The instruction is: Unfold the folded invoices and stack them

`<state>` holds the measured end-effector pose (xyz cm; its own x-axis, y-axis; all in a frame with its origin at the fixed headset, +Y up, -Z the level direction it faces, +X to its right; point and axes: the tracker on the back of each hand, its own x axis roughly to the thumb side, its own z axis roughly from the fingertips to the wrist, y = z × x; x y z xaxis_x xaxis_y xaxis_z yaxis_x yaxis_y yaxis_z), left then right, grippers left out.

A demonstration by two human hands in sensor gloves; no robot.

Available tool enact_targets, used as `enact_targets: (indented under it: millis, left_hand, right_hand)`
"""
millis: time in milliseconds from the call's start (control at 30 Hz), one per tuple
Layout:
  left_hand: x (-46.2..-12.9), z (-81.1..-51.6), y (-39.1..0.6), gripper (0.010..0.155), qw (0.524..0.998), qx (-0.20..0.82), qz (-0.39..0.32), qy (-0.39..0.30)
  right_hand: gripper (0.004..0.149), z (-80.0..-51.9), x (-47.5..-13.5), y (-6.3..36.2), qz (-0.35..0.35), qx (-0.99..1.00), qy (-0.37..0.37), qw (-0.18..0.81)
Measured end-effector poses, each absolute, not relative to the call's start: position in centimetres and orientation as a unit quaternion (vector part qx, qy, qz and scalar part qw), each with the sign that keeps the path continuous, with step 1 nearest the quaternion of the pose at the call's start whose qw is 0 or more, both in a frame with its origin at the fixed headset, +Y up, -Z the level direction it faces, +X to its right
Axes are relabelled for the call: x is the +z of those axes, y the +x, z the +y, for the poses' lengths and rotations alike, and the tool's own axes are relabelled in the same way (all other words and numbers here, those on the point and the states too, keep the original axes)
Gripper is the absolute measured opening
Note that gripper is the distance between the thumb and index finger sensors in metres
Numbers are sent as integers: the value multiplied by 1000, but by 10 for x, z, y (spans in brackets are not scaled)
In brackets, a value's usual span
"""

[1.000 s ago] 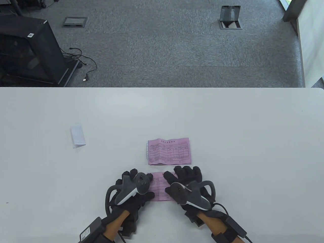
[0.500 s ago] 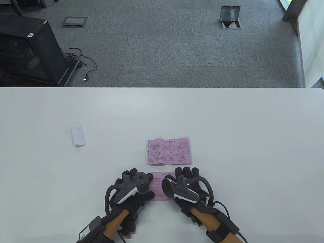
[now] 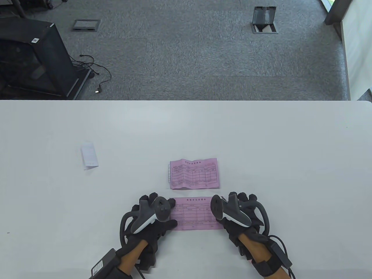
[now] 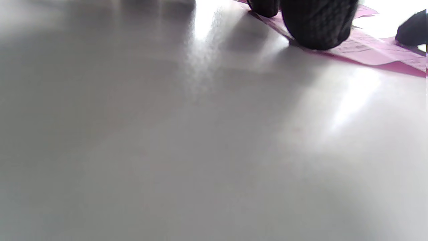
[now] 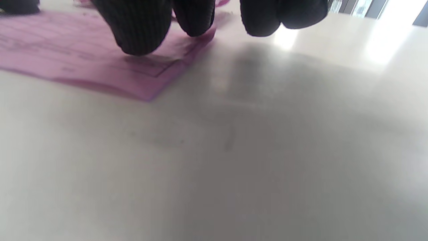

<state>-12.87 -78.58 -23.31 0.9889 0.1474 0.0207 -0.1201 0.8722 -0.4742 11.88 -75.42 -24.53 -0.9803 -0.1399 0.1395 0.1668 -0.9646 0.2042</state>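
A pink invoice lies unfolded and flat on the white table near the front edge. My left hand presses its left end; its fingertips rest on the paper. My right hand presses the right end, fingers down on the pink sheet. A second pink invoice, unfolded with creases showing, lies just beyond it. A white folded paper lies at the left.
The table's far edge runs across the middle of the table view, with grey carpet beyond. A black box and cables stand on the floor at the left.
My right hand slid to the right along the near invoice, spreading it to its full width. My left hand stayed on the left end.
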Motion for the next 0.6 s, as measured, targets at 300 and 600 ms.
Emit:
enact_targets:
  millis: [300, 600]
  left_hand:
    - [-234, -787, -128, 74, 969, 68, -35, -237]
    - [-234, -787, -128, 74, 970, 62, -35, -233]
  right_hand:
    - [62, -759, -229, 55, -71, -987, -146, 8]
    - [64, -777, -239, 22, -135, -975, -165, 63]
